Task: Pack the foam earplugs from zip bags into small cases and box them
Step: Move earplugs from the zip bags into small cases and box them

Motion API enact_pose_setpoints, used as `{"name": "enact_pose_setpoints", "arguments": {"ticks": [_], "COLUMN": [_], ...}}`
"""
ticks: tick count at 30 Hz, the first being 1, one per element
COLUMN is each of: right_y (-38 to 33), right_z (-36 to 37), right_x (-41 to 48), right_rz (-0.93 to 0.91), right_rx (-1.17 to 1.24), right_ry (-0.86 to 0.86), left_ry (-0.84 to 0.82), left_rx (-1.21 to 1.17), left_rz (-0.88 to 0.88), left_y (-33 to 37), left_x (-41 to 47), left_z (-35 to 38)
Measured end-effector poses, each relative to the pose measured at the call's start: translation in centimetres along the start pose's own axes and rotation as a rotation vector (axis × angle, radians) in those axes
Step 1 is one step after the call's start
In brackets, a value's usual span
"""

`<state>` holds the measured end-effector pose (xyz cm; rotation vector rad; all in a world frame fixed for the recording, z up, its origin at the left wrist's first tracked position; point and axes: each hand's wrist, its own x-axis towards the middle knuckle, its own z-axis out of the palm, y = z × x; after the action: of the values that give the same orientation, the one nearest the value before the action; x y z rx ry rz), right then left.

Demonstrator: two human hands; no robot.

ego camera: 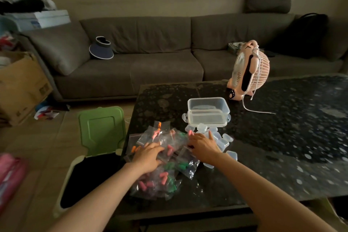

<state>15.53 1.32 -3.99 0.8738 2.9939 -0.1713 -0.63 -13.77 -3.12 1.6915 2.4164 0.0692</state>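
A heap of clear zip bags with pink, green and orange foam earplugs lies on the left part of the dark table. My left hand rests palm down on the heap's left side, fingers spread over a bag. My right hand lies flat on the heap's right edge, beside several small clear cases. Behind the cases stands an open clear plastic box on its lid. Whether either hand grips a bag is hidden under the palms.
A pink desk fan with a white cord stands at the table's back. A bin with a raised green lid sits on the floor left of the table. A grey sofa runs behind, and a cardboard box is far left.
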Motion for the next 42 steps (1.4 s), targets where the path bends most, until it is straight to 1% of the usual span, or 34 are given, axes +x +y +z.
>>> {"name": "enact_pose_setpoints", "arguments": {"ticks": [5,7,9,12,14,16,18,19,20,23,25,28,30,31,32,34,35,38,42], "right_y": [0.3,0.5,0.7,0.5,0.1,-0.4,-1.0,-1.1,-1.2,-1.4,-1.4,-1.4,-1.4,-1.4,-1.2,-1.1,-1.0,-1.2,-1.3], "right_z": [-0.4,-0.4,-0.1,-0.2,-0.8,-1.7,-2.3,-2.5,-2.6,-2.8,-2.8,-3.1,-3.4,-3.4,-3.3,-3.5,-3.6,-3.9,-3.4], "right_x": [-1.2,-1.4,-1.2,-0.6,-0.2,0.0,0.3,0.5,0.7,1.2,1.2,1.1,0.8,0.6,0.5,0.0,-0.1,-0.1,0.3], "right_rz": [0.070,0.086,0.104,0.092,0.111,0.195,0.266,0.276,0.277,0.258,0.249,0.256,0.292,0.306,0.305,0.230,0.179,0.124,0.156], "right_rx": [-0.073,-0.019,0.107,0.407,0.660,1.044,1.433,1.551,1.619,1.753,1.803,1.823,1.776,1.706,1.588,1.339,1.288,1.354,1.365], "right_ry": [0.009,0.054,0.146,0.343,0.394,0.356,0.284,0.262,0.248,0.217,0.191,0.177,0.189,0.209,0.246,0.305,0.309,0.300,0.327], "left_ry": [0.171,0.246,0.280,0.313,0.372,0.453,0.533,0.562,0.570,0.538,0.591,0.686,0.678,0.663,0.640,0.560,0.517,0.398,0.240], "left_rx": [-0.056,-0.112,-0.188,-0.245,-0.281,-0.364,-0.474,-0.518,-0.548,-0.573,-0.557,-0.552,-0.617,-0.641,-0.651,-0.672,-0.703,-0.865,-1.088], "left_rz": [-0.012,-0.022,-0.025,-0.007,-0.009,-0.013,0.022,0.047,0.074,0.129,0.151,0.105,0.077,0.075,0.080,0.116,0.140,0.157,0.072], "left_y": [-0.4,-0.3,0.1,0.8,1.1,1.3,1.5,1.7,2.1,3.4,3.8,4.0,4.0,4.0,4.0,3.9,3.9,4.0,4.2], "left_x": [0.5,0.8,1.2,1.6,1.9,2.1,2.4,2.5,2.5,2.7,3.1,3.8,4.2,4.3,4.3,4.2,4.1,3.6,2.7], "left_z": [0.6,0.8,1.2,1.9,2.6,3.0,2.9,2.6,2.1,0.8,0.3,-0.2,-0.6,-0.8,-1.0,-1.5,-1.7,-2.4,-3.0]}}
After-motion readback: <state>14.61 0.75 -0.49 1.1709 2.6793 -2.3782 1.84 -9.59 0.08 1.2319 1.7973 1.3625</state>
